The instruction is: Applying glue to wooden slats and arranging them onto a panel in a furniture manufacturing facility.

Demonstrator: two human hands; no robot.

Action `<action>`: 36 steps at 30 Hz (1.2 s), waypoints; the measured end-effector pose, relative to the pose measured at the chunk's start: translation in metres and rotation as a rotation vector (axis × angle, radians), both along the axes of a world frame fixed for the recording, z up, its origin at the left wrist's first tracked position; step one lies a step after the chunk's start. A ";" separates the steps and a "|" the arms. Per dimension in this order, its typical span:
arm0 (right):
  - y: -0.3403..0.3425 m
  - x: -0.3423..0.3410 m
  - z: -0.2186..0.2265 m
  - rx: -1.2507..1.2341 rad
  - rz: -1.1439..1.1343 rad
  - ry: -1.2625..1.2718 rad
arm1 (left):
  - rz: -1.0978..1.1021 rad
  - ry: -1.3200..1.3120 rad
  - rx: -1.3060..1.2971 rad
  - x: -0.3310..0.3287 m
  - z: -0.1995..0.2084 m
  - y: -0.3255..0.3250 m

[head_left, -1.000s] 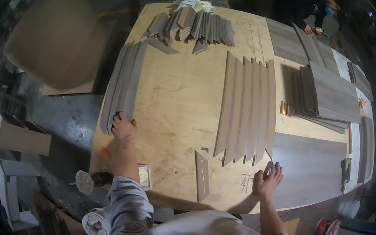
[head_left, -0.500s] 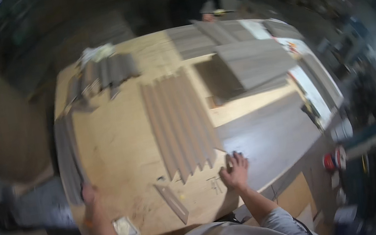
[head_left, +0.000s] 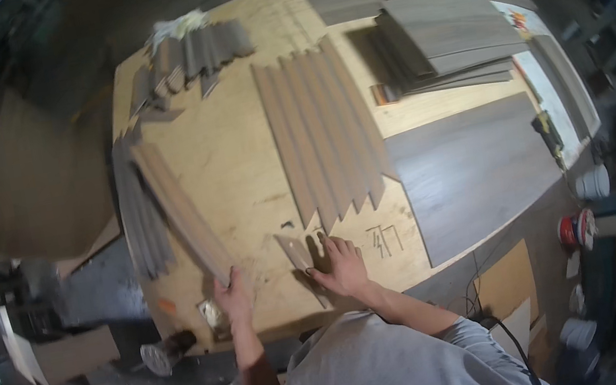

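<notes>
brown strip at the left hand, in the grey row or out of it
Out: the left hand holds the brown strip by its near end, and tabletop shows between it and the grey strips.

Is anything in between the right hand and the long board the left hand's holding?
Yes, a short slant-ended board lies on the table between the right hand and the long board in the left hand.

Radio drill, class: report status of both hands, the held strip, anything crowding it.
Left hand gripping long strip by its near end. Right hand spread at short strip, contact unclear. Grey strips close along long strip's left.
</notes>
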State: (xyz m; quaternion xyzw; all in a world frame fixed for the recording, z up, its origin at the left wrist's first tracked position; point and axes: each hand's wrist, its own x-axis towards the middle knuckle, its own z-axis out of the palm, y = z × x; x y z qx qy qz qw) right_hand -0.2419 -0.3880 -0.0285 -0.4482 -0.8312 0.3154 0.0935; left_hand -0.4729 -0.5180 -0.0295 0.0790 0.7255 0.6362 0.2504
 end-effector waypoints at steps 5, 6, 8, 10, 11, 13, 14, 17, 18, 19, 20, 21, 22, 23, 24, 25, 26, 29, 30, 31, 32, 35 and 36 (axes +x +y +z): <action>-0.016 -0.036 -0.003 0.035 0.058 -0.113 | -0.059 0.062 -0.145 0.021 0.014 -0.013; -0.017 -0.038 -0.003 0.029 0.061 -0.149 | -0.083 0.066 -0.138 0.023 0.012 -0.017; -0.016 -0.037 -0.006 0.033 0.059 -0.184 | -0.111 0.071 -0.121 0.026 0.012 -0.015; -0.014 -0.024 -0.019 -0.022 0.138 -0.147 | -0.224 0.119 -0.221 0.028 0.017 -0.007; -0.014 -0.014 -0.022 -0.011 0.138 -0.147 | -0.221 0.121 -0.211 0.031 0.016 0.000; -0.013 0.008 -0.027 0.053 0.105 -0.158 | -0.278 0.052 -0.241 0.034 0.009 0.014; -0.011 0.022 -0.027 0.064 0.109 -0.154 | -0.273 0.057 -0.231 0.034 -0.001 0.023; -0.006 0.067 -0.020 0.135 0.081 -0.186 | -0.360 -0.075 -0.198 0.037 -0.014 0.056; -0.003 0.082 -0.018 0.130 0.042 -0.187 | -0.408 -0.020 -0.290 0.041 -0.005 0.074; -0.003 0.093 -0.015 0.123 0.012 -0.184 | -0.445 0.039 -0.384 0.041 0.003 0.085; -0.002 0.101 -0.011 0.131 0.013 -0.182 | -0.443 0.042 -0.377 0.038 -0.002 0.095; -0.002 0.110 -0.006 0.103 -0.024 -0.159 | -0.472 0.171 -0.469 0.035 -0.011 0.104; -0.002 0.114 -0.004 0.075 -0.061 -0.133 | -0.498 0.303 -0.560 0.031 -0.014 0.115; -0.003 0.117 -0.005 0.083 -0.058 -0.131 | -0.492 0.305 -0.554 0.025 -0.017 0.122; -0.005 0.121 -0.006 0.113 -0.079 -0.109 | -0.491 0.297 -0.544 0.018 -0.016 0.132; -0.006 0.124 -0.007 0.142 -0.099 -0.086 | -0.489 0.288 -0.534 0.014 -0.015 0.138; -0.005 0.125 -0.007 0.139 -0.099 -0.060 | -0.490 0.290 -0.528 0.011 -0.014 0.140; -0.005 0.127 -0.016 0.132 -0.130 -0.070 | -0.471 0.453 -0.610 0.008 0.000 0.142; -0.005 0.127 -0.016 0.134 -0.129 -0.068 | -0.463 0.453 -0.634 0.006 0.006 0.136; -0.004 0.126 -0.016 0.119 -0.132 -0.059 | -0.455 0.452 -0.659 0.005 0.007 0.130; -0.003 0.126 -0.016 0.104 -0.133 -0.051 | -0.453 0.454 -0.658 0.004 -0.002 0.122; 0.000 0.125 -0.017 0.140 -0.100 -0.049 | -0.372 0.488 -0.585 0.007 -0.023 0.101; 0.001 0.125 -0.016 0.141 -0.099 -0.051 | -0.388 0.585 -0.600 0.014 -0.011 0.097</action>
